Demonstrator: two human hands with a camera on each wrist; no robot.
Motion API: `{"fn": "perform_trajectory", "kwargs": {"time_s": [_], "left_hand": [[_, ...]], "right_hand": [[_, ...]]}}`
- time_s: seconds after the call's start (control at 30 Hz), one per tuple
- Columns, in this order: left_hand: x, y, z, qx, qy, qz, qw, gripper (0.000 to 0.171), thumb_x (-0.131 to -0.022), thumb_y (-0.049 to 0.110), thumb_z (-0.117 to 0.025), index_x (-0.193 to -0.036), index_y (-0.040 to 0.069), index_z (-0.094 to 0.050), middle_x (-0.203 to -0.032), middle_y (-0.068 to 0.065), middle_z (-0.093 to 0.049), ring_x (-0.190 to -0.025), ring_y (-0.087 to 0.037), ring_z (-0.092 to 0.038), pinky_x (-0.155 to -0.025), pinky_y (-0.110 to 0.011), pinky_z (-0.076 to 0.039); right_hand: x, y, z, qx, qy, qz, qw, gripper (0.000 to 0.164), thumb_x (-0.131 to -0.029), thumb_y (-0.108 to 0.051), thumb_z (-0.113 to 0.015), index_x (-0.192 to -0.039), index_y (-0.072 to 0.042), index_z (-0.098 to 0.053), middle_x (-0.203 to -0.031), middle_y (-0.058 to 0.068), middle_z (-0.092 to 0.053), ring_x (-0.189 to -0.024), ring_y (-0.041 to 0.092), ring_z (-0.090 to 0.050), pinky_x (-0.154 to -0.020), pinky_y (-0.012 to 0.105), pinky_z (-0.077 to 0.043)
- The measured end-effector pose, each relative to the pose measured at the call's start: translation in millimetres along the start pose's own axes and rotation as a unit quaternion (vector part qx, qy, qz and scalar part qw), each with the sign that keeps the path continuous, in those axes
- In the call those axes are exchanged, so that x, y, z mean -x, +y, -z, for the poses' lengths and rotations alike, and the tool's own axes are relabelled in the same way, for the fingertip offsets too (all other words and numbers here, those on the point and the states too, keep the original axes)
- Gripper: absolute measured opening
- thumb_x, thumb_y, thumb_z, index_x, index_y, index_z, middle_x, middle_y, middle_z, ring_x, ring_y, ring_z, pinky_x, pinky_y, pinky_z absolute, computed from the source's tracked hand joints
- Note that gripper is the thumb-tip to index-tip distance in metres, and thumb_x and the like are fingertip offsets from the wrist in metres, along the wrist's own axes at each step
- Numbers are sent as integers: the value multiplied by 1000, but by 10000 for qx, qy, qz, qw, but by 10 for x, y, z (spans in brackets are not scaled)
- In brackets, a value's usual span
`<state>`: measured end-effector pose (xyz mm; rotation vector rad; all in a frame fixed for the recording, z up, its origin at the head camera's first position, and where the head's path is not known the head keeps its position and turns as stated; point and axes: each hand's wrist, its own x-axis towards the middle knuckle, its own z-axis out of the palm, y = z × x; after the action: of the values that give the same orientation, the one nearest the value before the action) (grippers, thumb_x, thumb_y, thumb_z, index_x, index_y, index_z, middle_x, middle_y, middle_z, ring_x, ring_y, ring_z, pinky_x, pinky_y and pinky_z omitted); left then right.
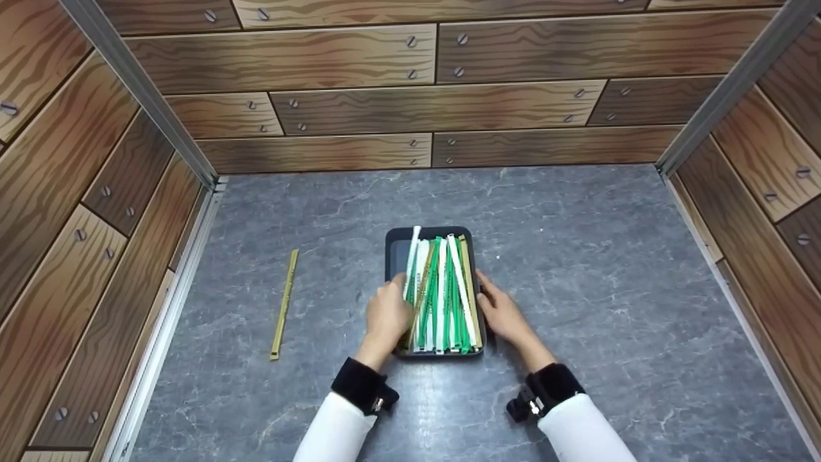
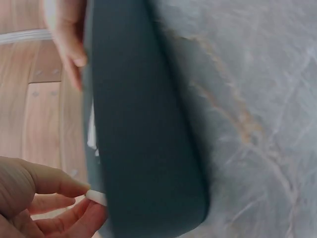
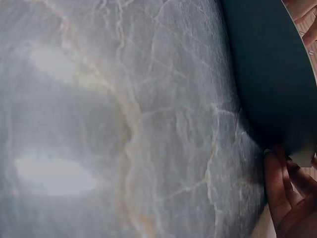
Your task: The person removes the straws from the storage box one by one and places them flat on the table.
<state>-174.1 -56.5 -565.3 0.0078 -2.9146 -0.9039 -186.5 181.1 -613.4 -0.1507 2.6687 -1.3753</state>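
Observation:
A dark rectangular tray [image 1: 394, 253] on the grey marbled surface holds several long slim wrapped sticks [image 1: 449, 295] in white, green and gold, laid lengthwise side by side. At its left side my left hand [image 1: 388, 311] pinches a white-and-green wrapped stick [image 1: 414, 253], whose far end stands higher than the others. The left wrist view shows thumb and fingertips on the stick's white end [image 2: 96, 197], close to the tray's rim. Against the tray's right outer wall my right hand [image 1: 507, 314] rests with extended fingers; in the right wrist view its fingertips [image 3: 273, 166] touch near the tray's corner.
Left of the tray, a single gold wrapped stick [image 1: 283, 308] lies on the surface [image 1: 596, 256]. Wood-patterned panels [image 1: 353, 109] wall the work area at the back and both sides, with metal rails [image 1: 147, 109] along the corners.

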Motion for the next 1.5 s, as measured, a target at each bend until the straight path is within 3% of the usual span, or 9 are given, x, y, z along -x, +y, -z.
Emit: {"fn": "perform_trajectory", "kwargs": {"time_s": [0.13, 0.27, 0.57, 0.73, 0.97, 1.2, 1.5], "left_hand": [[20, -42, 192, 194, 423, 118, 9988, 52, -77, -12, -57, -127, 2, -63, -103, -21, -70, -78, -38, -68, -65, -46, -56], [9, -196, 362, 241, 695, 313, 9968, 48, -78, -9, -62, -124, 2, -65, -100, -21, -70, -81, -39, -68, -68, -48, -56], [6, -735, 596, 54, 562, 1288, 9901, 48, -80, -3, -63, -126, 9, -67, -104, -21, -70, -81, -42, -67, -65, -53, -53], [-13, -998, 658, -449, 330, 1579, 9859, 43, -87, -4, -56, -125, 12, -68, -107, -22, -69, -85, -43, -67, -64, -55, -53], [0, -1288, 712, -550, 321, 1917, 9794, 26, -98, 10, -51, -113, 10, -72, -102, -28, -68, -86, -48, -66, -65, -60, -51], [24, -1445, 735, -683, 277, 2156, 9737, 24, -100, 9, -49, -106, 1, -70, -98, -29, -67, -83, -48, -65, -64, -60, -50], [38, -1543, 738, -799, 340, 2263, 9702, 22, -98, 3, -48, -98, -5, -69, -93, -31, -67, -80, -50, -65, -64, -61, -50]], "right_hand": [[7, -5, 10, 11, -10, -36, 10000, 52, -103, -14, -47, -154, -11, -33, -148, 26, -37, -135, 44, -36, -111, 54, -27], [8, 1, 7, 3, -16, -84, 10000, 52, -103, -15, -47, -154, -12, -33, -149, 25, -37, -135, 43, -36, -112, 53, -27], [6, -6, 12, 27, -72, -138, 9999, 53, -104, -16, -46, -155, -14, -30, -152, 23, -33, -136, 43, -35, -112, 54, -26], [-4, 1, 25, -5, -32, -27, 10000, 53, -104, -16, -46, -155, -14, -31, -151, 24, -34, -136, 43, -36, -112, 53, -27], [1, 14, 40, -7, -80, -21, 10000, 53, -104, -17, -45, -155, -13, -29, -152, 23, -32, -137, 43, -34, -112, 54, -25], [8, 20, 10, -32, -42, 44, 10000, 52, -104, -13, -45, -154, -9, -32, -150, 25, -35, -137, 42, -34, -113, 52, -26], [19, 2, -2, -82, -118, -124, 9998, 53, -104, -16, -46, -155, -14, -30, -152, 23, -32, -137, 43, -34, -113, 53, -25]]}}
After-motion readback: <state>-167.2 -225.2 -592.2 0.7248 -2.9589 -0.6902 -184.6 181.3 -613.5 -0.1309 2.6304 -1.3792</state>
